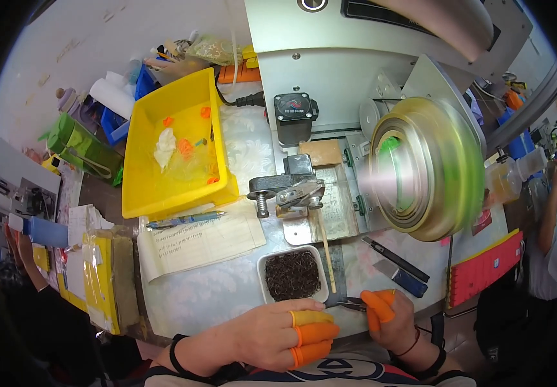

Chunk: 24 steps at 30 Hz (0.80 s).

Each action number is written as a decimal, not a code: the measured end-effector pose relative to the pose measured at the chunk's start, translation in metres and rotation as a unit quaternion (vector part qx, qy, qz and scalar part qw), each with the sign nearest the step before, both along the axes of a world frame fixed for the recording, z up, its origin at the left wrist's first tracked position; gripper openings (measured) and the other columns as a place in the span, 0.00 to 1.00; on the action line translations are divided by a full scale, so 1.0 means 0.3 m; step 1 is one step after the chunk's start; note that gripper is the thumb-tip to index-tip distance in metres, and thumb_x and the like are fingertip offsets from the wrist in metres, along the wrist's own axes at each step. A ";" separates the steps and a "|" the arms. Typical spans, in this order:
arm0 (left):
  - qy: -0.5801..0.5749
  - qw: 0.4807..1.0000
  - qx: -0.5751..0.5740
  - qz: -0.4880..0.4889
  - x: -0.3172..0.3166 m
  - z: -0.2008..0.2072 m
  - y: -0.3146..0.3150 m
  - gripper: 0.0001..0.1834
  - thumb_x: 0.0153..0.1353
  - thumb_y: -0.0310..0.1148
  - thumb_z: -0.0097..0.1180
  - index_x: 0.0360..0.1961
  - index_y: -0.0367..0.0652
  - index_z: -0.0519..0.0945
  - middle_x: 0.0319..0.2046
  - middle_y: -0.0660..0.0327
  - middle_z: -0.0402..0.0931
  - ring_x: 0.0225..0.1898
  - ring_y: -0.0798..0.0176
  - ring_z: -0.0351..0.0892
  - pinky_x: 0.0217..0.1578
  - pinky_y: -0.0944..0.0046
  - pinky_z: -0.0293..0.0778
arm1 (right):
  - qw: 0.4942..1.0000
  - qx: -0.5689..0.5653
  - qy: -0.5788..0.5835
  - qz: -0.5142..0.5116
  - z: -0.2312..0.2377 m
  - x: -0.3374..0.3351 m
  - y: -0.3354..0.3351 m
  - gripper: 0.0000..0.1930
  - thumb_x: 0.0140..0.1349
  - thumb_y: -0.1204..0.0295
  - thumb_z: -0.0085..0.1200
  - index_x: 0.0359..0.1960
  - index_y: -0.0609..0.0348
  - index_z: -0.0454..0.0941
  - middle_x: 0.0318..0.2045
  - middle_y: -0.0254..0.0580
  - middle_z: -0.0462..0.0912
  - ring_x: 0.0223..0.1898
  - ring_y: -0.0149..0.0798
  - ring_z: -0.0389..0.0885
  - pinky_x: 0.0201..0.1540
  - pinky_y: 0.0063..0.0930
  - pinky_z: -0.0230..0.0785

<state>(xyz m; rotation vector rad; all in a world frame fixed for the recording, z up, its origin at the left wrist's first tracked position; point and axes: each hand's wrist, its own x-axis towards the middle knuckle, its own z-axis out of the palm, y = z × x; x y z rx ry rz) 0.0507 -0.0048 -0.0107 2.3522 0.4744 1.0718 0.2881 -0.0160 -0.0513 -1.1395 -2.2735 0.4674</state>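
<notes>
My left hand (278,334), with orange and yellow finger cots on three fingers, is curled beside the near edge of a white dish. Its thumb and index finger are pinched close together; whatever lies between them is too small to make out. My right hand (389,319), also in orange finger cots, grips dark metal tweezers (354,304) whose tips point at the left fingertips. The white dish (263,284) is filled with dark, thin, wire-like pieces (293,275). Behind it, a thin wooden stick (327,258) slants down from the machine's metal fixture (291,192).
A machine's large round wheel (423,171), blurred as if spinning, stands at the right. A black utility knife (398,259) lies below it. At the left are a yellow tray (229,184), a notebook (201,242) and a pen (188,220). People work at both sides.
</notes>
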 end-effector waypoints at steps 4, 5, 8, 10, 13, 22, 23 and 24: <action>0.002 1.000 -0.002 -0.004 0.000 0.001 0.003 0.11 0.43 0.25 0.55 0.32 0.36 0.76 0.37 0.54 0.73 0.39 0.57 0.73 0.46 0.56 0.70 | 1.000 0.001 -0.007 -0.002 -0.003 0.002 0.000 0.18 0.42 0.81 0.53 0.39 0.58 0.74 0.29 0.39 0.74 0.23 0.40 0.71 0.26 0.29 0.64; 0.005 1.000 -0.001 -0.005 0.000 0.001 0.004 0.11 0.43 0.25 0.56 0.32 0.36 0.76 0.37 0.54 0.73 0.39 0.57 0.73 0.46 0.56 0.70 | 1.000 0.002 -0.009 -0.002 -0.004 0.002 0.001 0.18 0.42 0.81 0.53 0.39 0.58 0.74 0.29 0.39 0.74 0.23 0.40 0.70 0.25 0.29 0.64; 0.013 1.000 -0.001 0.002 -0.003 0.002 0.001 0.12 0.43 0.25 0.56 0.32 0.36 0.76 0.37 0.54 0.73 0.39 0.57 0.73 0.47 0.56 0.70 | 1.000 0.002 -0.006 -0.002 -0.003 -0.001 0.003 0.19 0.41 0.81 0.53 0.40 0.58 0.74 0.29 0.39 0.74 0.22 0.40 0.70 0.25 0.28 0.64; 0.015 1.000 -0.003 0.003 -0.010 0.000 -0.002 0.12 0.43 0.25 0.56 0.33 0.36 0.76 0.37 0.55 0.73 0.39 0.58 0.73 0.47 0.56 0.69 | 1.000 0.004 -0.003 0.000 -0.002 -0.008 0.004 0.19 0.41 0.82 0.53 0.40 0.59 0.74 0.29 0.39 0.74 0.22 0.40 0.70 0.25 0.28 0.64; 0.022 1.000 -0.010 0.001 0.002 0.007 0.002 0.12 0.43 0.26 0.56 0.33 0.37 0.76 0.37 0.55 0.73 0.39 0.58 0.73 0.47 0.56 0.69 | 1.000 0.003 0.001 -0.001 0.001 0.004 0.005 0.19 0.41 0.82 0.53 0.40 0.59 0.74 0.28 0.39 0.74 0.22 0.40 0.70 0.25 0.28 0.64; 0.024 1.000 -0.019 0.000 -0.005 0.015 0.009 0.10 0.44 0.27 0.57 0.32 0.38 0.76 0.37 0.56 0.73 0.39 0.59 0.73 0.47 0.57 0.69 | 1.000 -0.001 0.001 0.002 0.003 -0.001 0.006 0.19 0.41 0.82 0.53 0.40 0.59 0.74 0.28 0.39 0.74 0.22 0.41 0.70 0.25 0.28 0.64; 0.022 1.000 -0.017 0.001 -0.004 0.016 0.010 0.10 0.44 0.27 0.57 0.31 0.38 0.76 0.37 0.56 0.73 0.39 0.59 0.73 0.47 0.57 0.69 | 1.000 -0.001 0.002 0.002 0.003 -0.001 0.006 0.19 0.42 0.82 0.53 0.40 0.59 0.74 0.28 0.39 0.74 0.22 0.41 0.70 0.25 0.28 0.64; 0.022 1.000 -0.018 0.001 -0.004 0.015 0.011 0.10 0.44 0.27 0.57 0.31 0.38 0.76 0.37 0.56 0.73 0.39 0.59 0.73 0.47 0.57 0.69 | 1.000 -0.001 0.002 0.002 0.003 0.000 0.006 0.19 0.42 0.82 0.53 0.40 0.59 0.74 0.28 0.39 0.74 0.22 0.41 0.70 0.25 0.28 0.64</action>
